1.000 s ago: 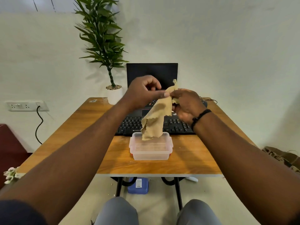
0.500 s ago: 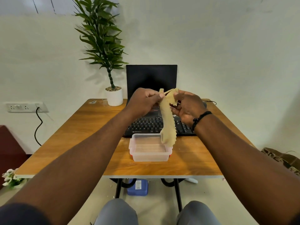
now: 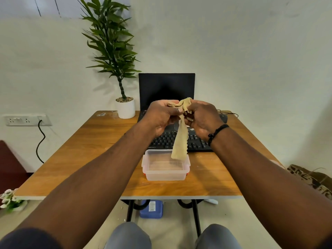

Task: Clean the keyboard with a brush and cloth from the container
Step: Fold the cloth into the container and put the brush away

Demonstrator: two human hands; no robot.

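Observation:
A tan cloth [image 3: 180, 141] hangs in the air above the table, bunched at its top between both hands. My left hand [image 3: 161, 115] pinches its upper left part and my right hand [image 3: 203, 117] grips its upper right part. The cloth's lower end dangles over the far right corner of a clear plastic container [image 3: 165, 175], which stands open near the table's front. The black keyboard [image 3: 161, 141] lies just behind the container, partly hidden by my hands and the cloth. No brush is visible.
A laptop [image 3: 166, 88] with a dark screen stands behind the keyboard. A potted plant [image 3: 125, 108] sits at the back left of the wooden table [image 3: 89, 141]. A mouse [image 3: 223, 118] lies at the back right. A blue box [image 3: 151, 209] lies under the table.
My hands have drawn closer together and gathered the cloth's top into a bunch. The hanging cloth has narrowed into a strip and shifted right over the container's far right corner.

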